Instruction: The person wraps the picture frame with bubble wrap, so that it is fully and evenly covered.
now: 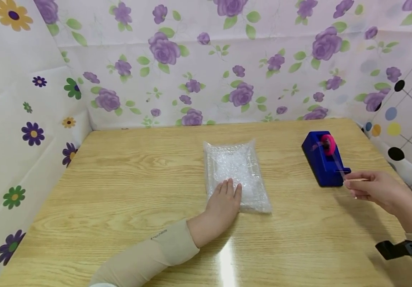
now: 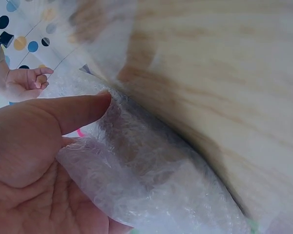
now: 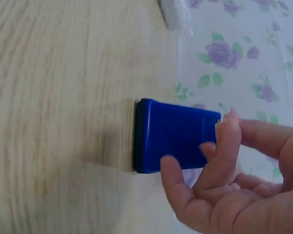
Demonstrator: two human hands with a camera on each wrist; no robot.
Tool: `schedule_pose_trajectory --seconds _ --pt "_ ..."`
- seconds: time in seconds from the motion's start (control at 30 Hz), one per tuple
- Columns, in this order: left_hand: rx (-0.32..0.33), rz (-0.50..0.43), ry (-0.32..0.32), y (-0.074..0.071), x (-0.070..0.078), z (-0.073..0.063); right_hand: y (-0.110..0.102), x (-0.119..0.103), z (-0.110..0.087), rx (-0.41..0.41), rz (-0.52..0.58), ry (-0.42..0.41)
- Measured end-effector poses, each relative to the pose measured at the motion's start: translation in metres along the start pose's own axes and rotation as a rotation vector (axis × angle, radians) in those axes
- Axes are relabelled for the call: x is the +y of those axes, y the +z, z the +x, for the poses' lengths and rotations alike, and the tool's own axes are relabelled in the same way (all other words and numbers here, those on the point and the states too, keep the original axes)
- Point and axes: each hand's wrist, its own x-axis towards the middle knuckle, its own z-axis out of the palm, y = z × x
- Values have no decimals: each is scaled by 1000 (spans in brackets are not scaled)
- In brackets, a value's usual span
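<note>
A bubble-wrapped package lies flat on the wooden table, wrapped in clear plastic bubbles. My left hand rests on its near left part with fingers straight on top. The left wrist view shows the thumb stretched along the edge of the bubble wrap. To the right stands a blue tape dispenser with a pink-cored roll. Clear tape runs from the roll to my right hand, whose thumb and index finger pinch its end. In the right wrist view these fingertips meet beside the dispenser.
The wood-grain table is bordered by a purple-flowered sheet at the back. Patterned sheets also hang at the left and right sides. A black device sits at the right wrist.
</note>
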Motion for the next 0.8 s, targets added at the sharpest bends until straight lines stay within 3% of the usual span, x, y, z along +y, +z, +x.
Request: schedule_pose_trajectory --seconds 0.23,0.53,0.8 --pt "-14 -14 4 2 0 2 0 14 4 8 76 -103" --pt "14 -16 -11 1 2 -1 10 7 10 167 164 23" --pt "22 -3 -4 1 1 1 17 10 12 199 294 19"
